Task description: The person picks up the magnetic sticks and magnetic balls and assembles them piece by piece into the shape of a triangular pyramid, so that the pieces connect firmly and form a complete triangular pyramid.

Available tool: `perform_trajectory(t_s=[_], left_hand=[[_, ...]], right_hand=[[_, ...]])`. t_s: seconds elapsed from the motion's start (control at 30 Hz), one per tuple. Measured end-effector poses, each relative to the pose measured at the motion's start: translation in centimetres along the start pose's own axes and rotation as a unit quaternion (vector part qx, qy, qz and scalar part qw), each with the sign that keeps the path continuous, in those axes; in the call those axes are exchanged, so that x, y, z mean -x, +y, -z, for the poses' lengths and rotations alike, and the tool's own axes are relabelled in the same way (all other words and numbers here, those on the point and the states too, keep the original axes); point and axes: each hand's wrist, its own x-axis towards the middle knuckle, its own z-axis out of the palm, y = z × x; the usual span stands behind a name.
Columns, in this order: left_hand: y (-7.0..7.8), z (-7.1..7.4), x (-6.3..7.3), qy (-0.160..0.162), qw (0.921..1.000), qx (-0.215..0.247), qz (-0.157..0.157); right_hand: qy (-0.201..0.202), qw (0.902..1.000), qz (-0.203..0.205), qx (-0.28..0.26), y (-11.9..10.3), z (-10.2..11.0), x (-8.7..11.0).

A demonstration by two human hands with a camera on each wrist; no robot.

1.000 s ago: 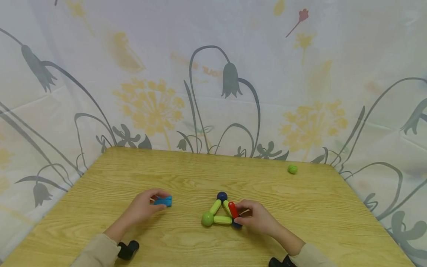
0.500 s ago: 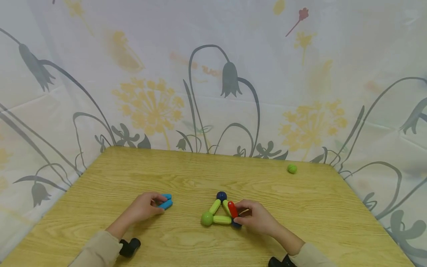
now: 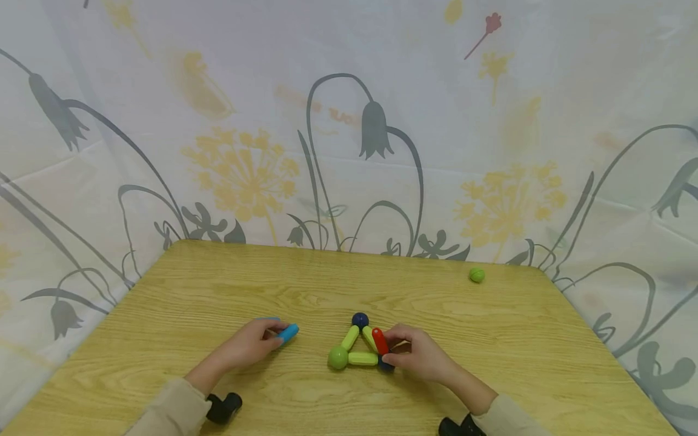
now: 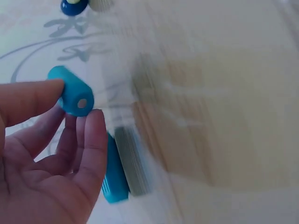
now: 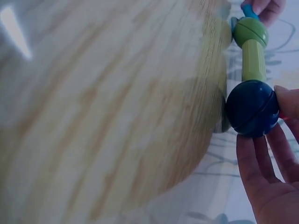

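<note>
Two hands busy: left hand (image 3: pixel 252 344) pinches blue rod (image 3: pixel 288 332); right hand (image 3: pixel 421 356) grips red rod (image 3: pixel 380 341).

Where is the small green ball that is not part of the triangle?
In the head view, the small green ball lies alone near the far right corner of the wooden table, well beyond the right hand and close to the flowered curtain.

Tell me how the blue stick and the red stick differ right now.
The blue stick is pinched by the left hand, apart from the triangle; the red stick sits at the triangle's corner under the right hand. Blue is joined to nothing; red rests against a green stick. Both are short, rounded rods.
</note>
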Motion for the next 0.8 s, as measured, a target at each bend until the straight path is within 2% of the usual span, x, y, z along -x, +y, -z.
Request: perform_trajectory(t_s=[0.17, 0.3, 0.63, 0.8], left_hand=[[0.9, -0.9, -0.3, 0.004, 0.9999, 0.012, -0.009], [1.5, -1.6, -0.7, -0.001, 0.9998, 0.018, -0.003], [2.7, -3.1, -1.5, -0.009, 0.9989, 0.029, -0.034], [3.2, -3.8, -1.8, -0.032, 0.9966, 0.049, -0.059]], right_hand=[[-0.003, 1.0000, -0.005, -0.004, 0.1, 0.1, 0.0], [-0.006, 0.9999, -0.006, -0.006, 0.2, 0.2, 0.0], [-0.010, 0.9999, -0.006, -0.006, 0.2, 0.2, 0.0], [-0.010, 0.9999, -0.012, -0.003, 0.1, 0.2, 0.0]])
